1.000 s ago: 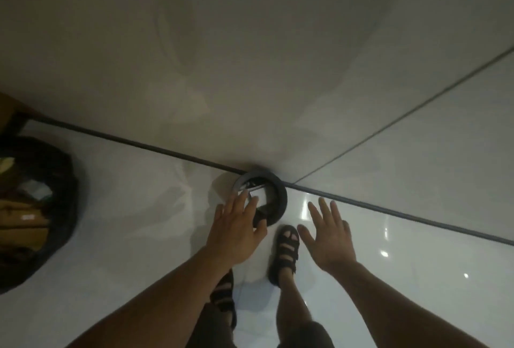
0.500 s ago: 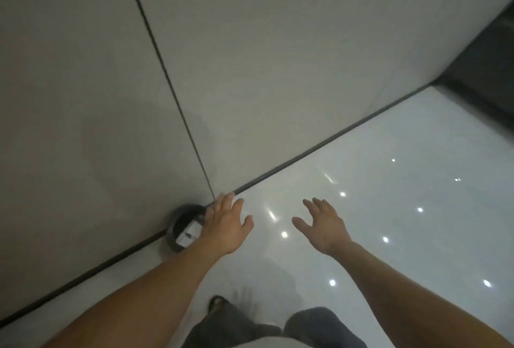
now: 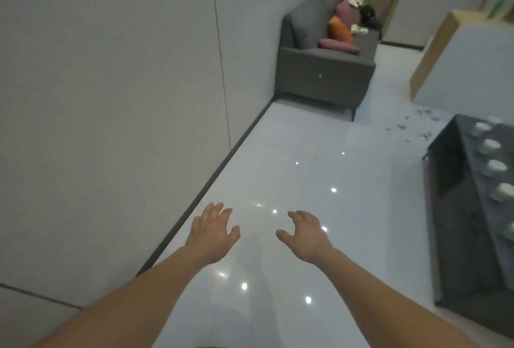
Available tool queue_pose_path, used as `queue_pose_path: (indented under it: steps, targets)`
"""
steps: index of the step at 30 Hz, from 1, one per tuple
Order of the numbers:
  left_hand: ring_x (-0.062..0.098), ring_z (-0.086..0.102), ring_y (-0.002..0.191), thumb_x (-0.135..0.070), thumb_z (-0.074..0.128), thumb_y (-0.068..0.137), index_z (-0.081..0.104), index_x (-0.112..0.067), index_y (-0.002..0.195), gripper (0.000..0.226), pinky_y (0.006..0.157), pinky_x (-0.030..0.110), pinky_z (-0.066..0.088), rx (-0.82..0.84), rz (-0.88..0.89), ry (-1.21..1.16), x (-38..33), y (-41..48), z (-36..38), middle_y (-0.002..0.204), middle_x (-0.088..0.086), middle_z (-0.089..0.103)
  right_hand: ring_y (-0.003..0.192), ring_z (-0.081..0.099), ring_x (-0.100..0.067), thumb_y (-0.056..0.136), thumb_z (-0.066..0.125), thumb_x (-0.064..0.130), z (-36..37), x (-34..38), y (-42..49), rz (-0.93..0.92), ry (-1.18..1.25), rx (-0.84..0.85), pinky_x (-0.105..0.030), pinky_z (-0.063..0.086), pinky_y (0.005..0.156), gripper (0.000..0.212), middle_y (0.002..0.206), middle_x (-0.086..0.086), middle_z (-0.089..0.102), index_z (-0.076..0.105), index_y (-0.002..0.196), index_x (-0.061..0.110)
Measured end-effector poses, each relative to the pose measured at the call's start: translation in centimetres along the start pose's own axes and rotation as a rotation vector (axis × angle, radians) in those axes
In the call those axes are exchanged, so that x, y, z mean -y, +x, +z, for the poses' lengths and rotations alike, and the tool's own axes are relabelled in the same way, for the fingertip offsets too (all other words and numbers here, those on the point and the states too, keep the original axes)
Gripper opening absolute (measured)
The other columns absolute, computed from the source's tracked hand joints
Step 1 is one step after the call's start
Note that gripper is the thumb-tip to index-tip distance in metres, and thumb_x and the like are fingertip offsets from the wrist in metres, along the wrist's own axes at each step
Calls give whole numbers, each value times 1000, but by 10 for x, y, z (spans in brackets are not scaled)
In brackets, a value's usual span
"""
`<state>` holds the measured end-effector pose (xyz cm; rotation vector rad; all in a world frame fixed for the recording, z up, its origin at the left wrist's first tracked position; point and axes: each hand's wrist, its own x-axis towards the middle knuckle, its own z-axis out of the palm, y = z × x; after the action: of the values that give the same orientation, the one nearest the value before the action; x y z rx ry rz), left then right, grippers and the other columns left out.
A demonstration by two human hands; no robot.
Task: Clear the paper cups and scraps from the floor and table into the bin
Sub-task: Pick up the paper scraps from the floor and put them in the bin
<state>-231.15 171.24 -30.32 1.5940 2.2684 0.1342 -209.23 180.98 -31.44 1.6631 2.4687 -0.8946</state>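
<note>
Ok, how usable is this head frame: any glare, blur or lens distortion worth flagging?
Head view: dim, flat light; small light reflections dot the glossy floor but hide nothing; wide-angle lens tilts the wall and sofa; soft focus, so the paper cups on the table and the scraps lack detail; left hand and right hand read clearly.

Both bare forearms are reaching forward, palms facing down. Bare left hand (image 3: 212,232) is hanging empty, fingers straight and slightly spread. Bare right hand (image 3: 305,233) is hanging empty too, fingers loosely curled, thumb sticking out toward the left hand.
</note>
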Motion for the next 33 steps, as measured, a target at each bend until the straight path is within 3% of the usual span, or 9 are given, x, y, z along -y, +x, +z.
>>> queue_pose_path:
  steps: [8,22,33]
  targets:
    - [19,5,147,-51,33,96,26,-22,149,60,117,43,15,50,167,64,-104,111,2,159,1,15,148,8,-21,93,46,56,-63,-78,46,149,54,-35,-42,20,116,72,160,-2,17,23,153,23]
    - [20,8,146,-52,34,96,25,-20,149,62,115,41,19,127,435,91,-258,407,-25,158,3,16,147,14,-20,94,47,55,-207,-176,247,392,148,-153,-41,22,117,72,159,-1,21,25,153,21]
    - [20,6,146,-50,35,96,23,-20,149,62,117,41,17,190,619,98,-465,594,-13,158,3,15,140,30,-19,94,49,51,-323,-342,374,527,278,-268,-33,31,112,69,155,1,29,27,152,21]
